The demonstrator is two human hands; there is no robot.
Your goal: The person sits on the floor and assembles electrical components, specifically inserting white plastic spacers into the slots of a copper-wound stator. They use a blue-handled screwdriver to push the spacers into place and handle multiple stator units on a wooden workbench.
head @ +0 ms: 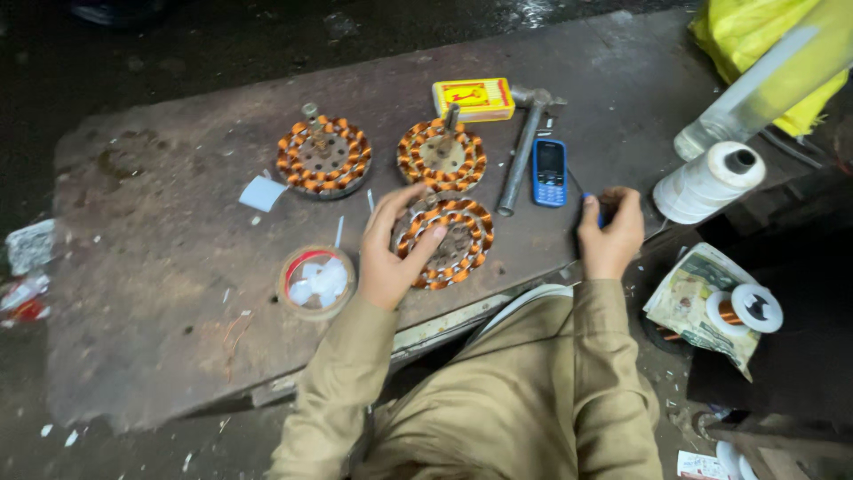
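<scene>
Your left hand [391,253] grips near stator [449,238] at its left rim, fingers curled over copper coils, thumb on top. Your right hand [611,233] at bench's [151,302] right edge, clenched on small dark tool [591,210]. Dish [316,281] of white bits left of left hand. Farther: two stators [323,156], phone [549,172], hammer [526,142], yellow box [473,98]. White spool [708,181] right.

The round stator [449,240] lies flat on the desk [160,293], near its front edge. It is a grey metal disc ringed with copper-orange wire coils. The left hand [391,253] rests on its left side. A small dark object with a blue edge [593,212] sits under the right hand [611,233], too hidden to identify.
</scene>
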